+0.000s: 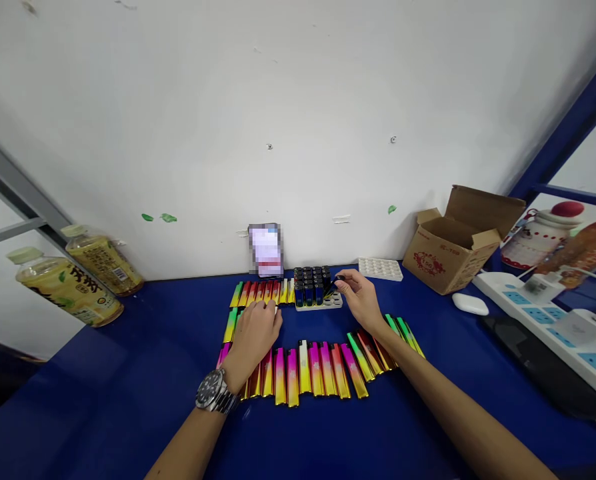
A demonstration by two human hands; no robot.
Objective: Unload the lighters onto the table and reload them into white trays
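My right hand (361, 297) is closed on a dark lighter (332, 287), held tilted over the white holed tray (334, 304). Dark blue lighters (309, 293) stand upright in close rows on the left part of this tray; holes show at its right. My left hand (255, 328) lies over shiny lighters to the left of the tray, fingers curled and together. A small pale bit shows by its fingertips, but what they grip is hidden. Below both hands runs a curved row of red, pink, green and gold lighters (315, 373), with another row (261, 293) behind my left hand.
A phone (267, 250) with a lit screen leans on the wall. Another white holed tray (381, 269) and an open cardboard box (435, 257) stand at the back right. A white case (471, 304) and a power strip (553, 320) lie right; two drink bottles (73, 287) tilt left.
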